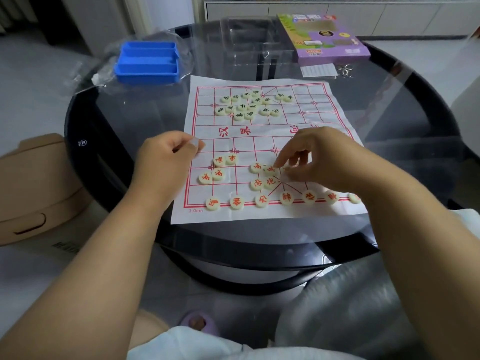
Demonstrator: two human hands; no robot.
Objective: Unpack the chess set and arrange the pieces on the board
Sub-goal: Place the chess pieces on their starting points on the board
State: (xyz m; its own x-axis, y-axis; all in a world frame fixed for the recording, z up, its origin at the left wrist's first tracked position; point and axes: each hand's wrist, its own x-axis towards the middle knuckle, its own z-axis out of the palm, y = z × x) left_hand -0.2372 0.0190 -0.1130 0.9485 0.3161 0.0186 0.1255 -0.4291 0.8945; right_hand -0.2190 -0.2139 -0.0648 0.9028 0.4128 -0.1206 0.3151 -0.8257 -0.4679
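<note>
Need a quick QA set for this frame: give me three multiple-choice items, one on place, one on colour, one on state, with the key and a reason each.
1. Where does the blue tray sit?
A. on the paper board
B. on the glass table, beyond the board's far left corner
C. on the floor

2. What colour are the characters on the pieces nearest the person?
A. red
B. blue
C. black

3. How do the far pieces lie?
A. lined up along the far edge
B. stacked in the tray
C. in a loose cluster on the board

Key: 1 B, the tray rests on the table off the board. 2 A, the near row shows red marks. 3 C, they are bunched together and off the line crossings, while the right hand reaches among the red ones and the left hand is closed at the board's left edge.
</note>
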